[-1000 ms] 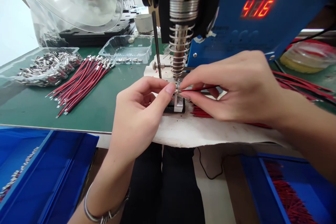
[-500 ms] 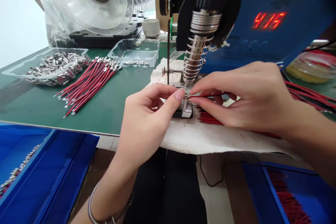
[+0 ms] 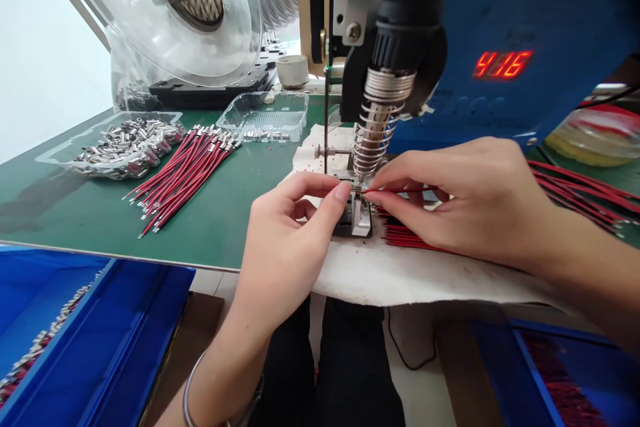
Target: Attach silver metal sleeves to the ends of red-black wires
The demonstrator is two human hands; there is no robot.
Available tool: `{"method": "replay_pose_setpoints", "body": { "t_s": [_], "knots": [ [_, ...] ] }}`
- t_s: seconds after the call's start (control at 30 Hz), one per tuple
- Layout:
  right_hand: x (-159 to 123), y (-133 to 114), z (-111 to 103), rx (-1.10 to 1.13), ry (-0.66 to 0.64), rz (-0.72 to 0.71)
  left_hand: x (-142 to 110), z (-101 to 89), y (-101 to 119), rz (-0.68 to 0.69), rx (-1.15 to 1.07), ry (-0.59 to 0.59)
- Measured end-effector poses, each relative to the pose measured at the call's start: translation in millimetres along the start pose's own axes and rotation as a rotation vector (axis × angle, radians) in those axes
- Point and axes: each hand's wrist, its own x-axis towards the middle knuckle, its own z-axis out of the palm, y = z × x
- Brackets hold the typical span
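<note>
My left hand (image 3: 293,240) pinches a small metal connector (image 3: 356,187) between thumb and forefinger, at the small metal holder (image 3: 361,215) under the soldering iron. My right hand (image 3: 460,197) is closed in a pinch on a thin red and black wire (image 3: 400,191), its end meeting the connector. Directly above the fingertips hangs the soldering iron (image 3: 376,127), wrapped in a spring, its tip close to the joint. Fingers partly hide the contact point. Under my right hand lies a bundle of red and black wires (image 3: 407,237) on a white cloth (image 3: 380,273).
At left, a clear tray (image 3: 125,143) holds metal connectors beside finished-looking wires (image 3: 185,177) with metal ends. Behind stand another clear tray (image 3: 265,117) and a transparent extraction hood (image 3: 125,7). A blue machine (image 3: 500,7) displays 416. Blue bins (image 3: 125,333) sit below the green table (image 3: 65,207).
The soldering iron has come down toward the fingertips, and its spring looks more compressed. The display went from 415 to 416. Both hands keep their pinch; the view has shifted slightly.
</note>
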Motion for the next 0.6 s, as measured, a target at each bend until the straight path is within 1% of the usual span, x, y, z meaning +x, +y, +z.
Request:
{"method": "replay_pose_setpoints", "body": {
  "t_s": [0.17, 0.33, 0.6],
  "knots": [
    [0.1, -0.4, -0.3, 0.011, -0.013, -0.005, -0.3, -0.6, 1.8, -0.003, 0.008, -0.004],
    [1.6, -1.9, -3.1, 0.031, 0.011, -0.010, -0.7, -1.9, 3.4, -0.002, 0.004, -0.022],
    [2.9, -2.6, -4.1, 0.016, -0.032, -0.050, -2.5, -0.9, 3.1, -0.001, -0.037, -0.009]
  ]
}}
